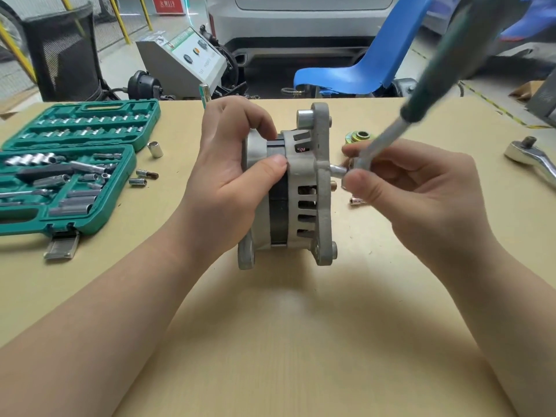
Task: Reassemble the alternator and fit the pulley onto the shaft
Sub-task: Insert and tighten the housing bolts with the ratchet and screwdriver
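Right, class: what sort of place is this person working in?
Most likely a car repair workshop: a parked car stands behind the table, an open socket set lies on it, and a ratchet too.

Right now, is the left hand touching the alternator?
Touching. The head view shows the left hand gripping the alternator, fingers curled over its top and thumb pressed on the dark middle band.

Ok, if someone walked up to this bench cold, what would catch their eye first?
The alternator standing on edge mid-table, left hand gripping its body. At its right face, the right hand holds a green-handled screwdriver near a bolt. Next, the open green socket set at the table's left.
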The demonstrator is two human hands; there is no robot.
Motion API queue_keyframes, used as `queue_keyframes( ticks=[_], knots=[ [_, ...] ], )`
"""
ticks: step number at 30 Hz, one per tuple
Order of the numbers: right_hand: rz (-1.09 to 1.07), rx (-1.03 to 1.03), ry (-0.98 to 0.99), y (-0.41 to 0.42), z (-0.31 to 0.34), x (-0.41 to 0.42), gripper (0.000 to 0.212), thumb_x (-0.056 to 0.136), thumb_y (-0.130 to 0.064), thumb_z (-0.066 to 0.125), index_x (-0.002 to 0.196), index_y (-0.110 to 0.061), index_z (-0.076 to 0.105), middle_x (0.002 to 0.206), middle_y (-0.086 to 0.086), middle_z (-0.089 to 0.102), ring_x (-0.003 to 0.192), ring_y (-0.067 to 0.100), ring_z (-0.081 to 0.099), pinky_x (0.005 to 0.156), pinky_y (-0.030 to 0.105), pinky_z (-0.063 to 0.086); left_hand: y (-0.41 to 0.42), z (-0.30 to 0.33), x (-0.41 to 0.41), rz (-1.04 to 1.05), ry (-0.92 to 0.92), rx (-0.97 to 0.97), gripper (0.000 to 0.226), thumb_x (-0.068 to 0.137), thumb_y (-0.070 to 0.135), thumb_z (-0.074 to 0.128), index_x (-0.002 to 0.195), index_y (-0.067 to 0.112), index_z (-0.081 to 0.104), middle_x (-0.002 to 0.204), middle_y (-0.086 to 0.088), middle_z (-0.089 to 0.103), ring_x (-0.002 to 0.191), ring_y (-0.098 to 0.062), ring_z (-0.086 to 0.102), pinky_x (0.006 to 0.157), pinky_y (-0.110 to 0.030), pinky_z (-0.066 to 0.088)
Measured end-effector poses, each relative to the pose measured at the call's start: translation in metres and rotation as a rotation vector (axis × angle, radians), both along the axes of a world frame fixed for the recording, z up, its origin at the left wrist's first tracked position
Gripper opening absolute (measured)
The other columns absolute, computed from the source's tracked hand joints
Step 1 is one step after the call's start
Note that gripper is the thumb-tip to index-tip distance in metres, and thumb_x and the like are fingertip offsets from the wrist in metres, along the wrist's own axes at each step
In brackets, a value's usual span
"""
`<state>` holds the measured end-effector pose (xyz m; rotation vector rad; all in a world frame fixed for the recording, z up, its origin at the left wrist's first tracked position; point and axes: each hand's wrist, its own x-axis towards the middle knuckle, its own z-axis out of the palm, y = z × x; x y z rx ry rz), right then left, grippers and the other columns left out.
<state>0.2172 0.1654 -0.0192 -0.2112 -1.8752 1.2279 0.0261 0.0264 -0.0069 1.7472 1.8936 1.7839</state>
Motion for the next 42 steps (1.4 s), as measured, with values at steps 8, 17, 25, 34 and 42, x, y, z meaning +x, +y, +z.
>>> queue_keyframes(
  ticks=[8, 17, 25, 34, 42],
  knots=[
    [-0.109, 0.416, 0.011, 0.005, -0.004, 0.003, 0.040, 0.081, 0.001, 0.089, 0.117, 0.004, 0.072, 0.116, 0.017, 0.073, 0.105, 0.037, 0.071, 0.091, 0.043, 0.059, 0.001, 0.001, 0.004, 0.043, 0.004, -0.011, 0.032, 0.089, 0.013, 0.061, 0.102, 0.038, 0.046, 0.116, -0.005, 0.044, 0.112, -0.013, 0.044, 0.106, -0.035, 0.039],
    [-0.083, 0.031, -0.071, -0.007, 0.000, 0.001, 0.018, 0.091, -0.015, 0.080, 0.108, -0.012, 0.076, 0.095, 0.005, 0.079, 0.089, 0.025, 0.076, 0.084, 0.041, 0.064, 0.003, 0.002, 0.009, 0.093, 0.002, 0.004, 0.029, 0.093, 0.009, 0.058, 0.100, 0.035, 0.046, 0.113, -0.003, 0.046, 0.108, -0.013, 0.045, 0.103, -0.033, 0.039],
    [0.029, -0.303, -0.100, -0.010, 0.005, -0.010, 0.037, 0.098, -0.037, 0.070, 0.080, -0.006, 0.074, 0.067, 0.011, 0.062, 0.061, 0.024, 0.054, 0.058, 0.031, 0.043, 0.001, -0.001, 0.009, 0.120, 0.072, 0.022, 0.019, 0.094, 0.006, 0.059, 0.102, 0.020, 0.048, 0.111, -0.003, 0.046, 0.107, -0.012, 0.046, 0.101, -0.024, 0.037],
    [0.026, -0.090, -0.057, -0.006, 0.002, 0.002, 0.011, 0.094, -0.026, 0.078, 0.103, -0.025, 0.084, 0.088, 0.007, 0.079, 0.072, 0.018, 0.072, 0.067, 0.030, 0.060, -0.007, 0.001, 0.000, -0.061, 0.021, -0.036, 0.030, 0.085, 0.008, 0.060, 0.107, 0.024, 0.046, 0.119, -0.005, 0.042, 0.118, -0.015, 0.043, 0.107, -0.031, 0.034],
    [-0.130, 0.377, -0.009, 0.006, -0.007, 0.004, 0.041, 0.081, -0.001, 0.091, 0.117, 0.000, 0.073, 0.109, 0.014, 0.075, 0.097, 0.030, 0.074, 0.090, 0.034, 0.061, 0.001, 0.003, 0.009, 0.058, -0.030, -0.013, 0.031, 0.088, 0.012, 0.060, 0.102, 0.036, 0.047, 0.115, -0.003, 0.045, 0.113, -0.013, 0.045, 0.112, -0.045, 0.039]
  ],
)
